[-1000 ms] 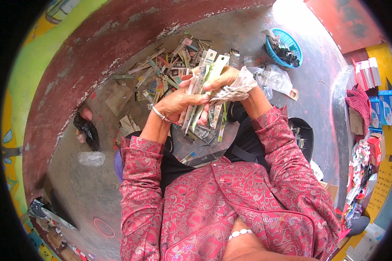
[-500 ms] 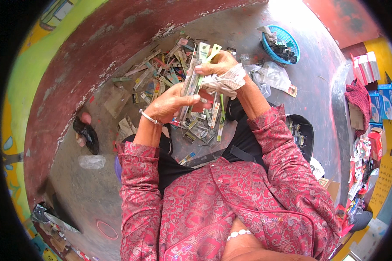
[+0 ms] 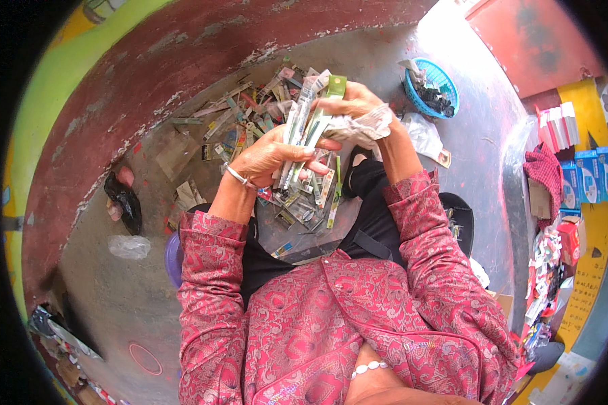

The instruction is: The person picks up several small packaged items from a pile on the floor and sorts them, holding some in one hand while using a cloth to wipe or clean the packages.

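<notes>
Black plastic makes up a bag [image 3: 123,202] on the floor [image 3: 135,304] toward the left, and a clear plastic bag [image 3: 130,247] lies near it. Next comes a big messy pile [image 3: 240,111] of thin, flat packs. They lie every which way, so none of that pile looks neat yet.

The left hand [image 3: 260,158] is at the near end of a bunch of long packs [image 3: 307,115]. Its fingers are pressed tight around them, with the thumb across the front. The bunch is up in the air, over the floor, and most of it lines up the same way. A smaller heap [image 3: 304,209] of packs sits loose between the legs.

The right hand [image 3: 359,101] is at the far end of the bunch, and its fingers pinch it there. A pale crumpled cloth [image 3: 365,127] hangs by that palm; I cannot tell what keeps it there. So one bunch is gathered, but lots of packs are loose, and much seems left. Farther right is a blue basket [image 3: 412,94] with dark things in it.
</notes>
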A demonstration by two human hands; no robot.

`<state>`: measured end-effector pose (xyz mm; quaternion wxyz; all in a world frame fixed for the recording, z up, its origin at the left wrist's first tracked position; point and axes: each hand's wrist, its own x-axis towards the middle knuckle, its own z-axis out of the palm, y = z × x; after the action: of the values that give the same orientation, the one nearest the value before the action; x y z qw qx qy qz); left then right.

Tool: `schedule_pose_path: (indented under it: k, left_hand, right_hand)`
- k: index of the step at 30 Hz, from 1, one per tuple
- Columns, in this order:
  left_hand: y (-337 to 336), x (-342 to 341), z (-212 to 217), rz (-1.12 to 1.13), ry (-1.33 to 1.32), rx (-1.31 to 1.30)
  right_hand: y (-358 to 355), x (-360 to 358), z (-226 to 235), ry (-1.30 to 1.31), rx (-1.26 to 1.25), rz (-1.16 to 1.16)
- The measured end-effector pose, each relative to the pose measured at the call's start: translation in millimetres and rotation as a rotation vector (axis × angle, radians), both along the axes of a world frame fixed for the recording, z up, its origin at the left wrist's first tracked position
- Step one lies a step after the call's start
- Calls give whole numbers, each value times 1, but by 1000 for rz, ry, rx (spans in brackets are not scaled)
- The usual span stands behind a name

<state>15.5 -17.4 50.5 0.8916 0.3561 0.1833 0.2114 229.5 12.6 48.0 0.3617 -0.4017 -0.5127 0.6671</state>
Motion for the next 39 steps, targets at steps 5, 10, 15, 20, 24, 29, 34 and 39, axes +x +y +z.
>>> schedule_pose_path:
  k: [5,10,15,20,24,29,34,39]
  left_hand:
    - [-2,2,-5,124,-24,-4]
    - [-8,10,-8,87,61,8]
    - [-3,4,-5,-21,70,156]
    - [-2,18,-17,33,152,203]
    - [3,3,-29,111,163,192]
    - [-12,0,-9,1,144,190]
    - [-2,-4,15,190,22,130]
    - [-8,-1,27,34,-116,120]
  right_hand:
    - [-4,10,36,-246,519,-978]
    - [-26,-49,14,-834,1508,-429]
    - [-22,-44,28,-916,1380,-542]
    - [-26,-50,17,-857,1144,-674]
    - [-43,-73,14,-770,1232,-544]
    - [-9,-24,11,-986,1083,-925]
    - [7,29,2,-596,539,-1061]
    - [-28,2,18,-113,-18,-101]
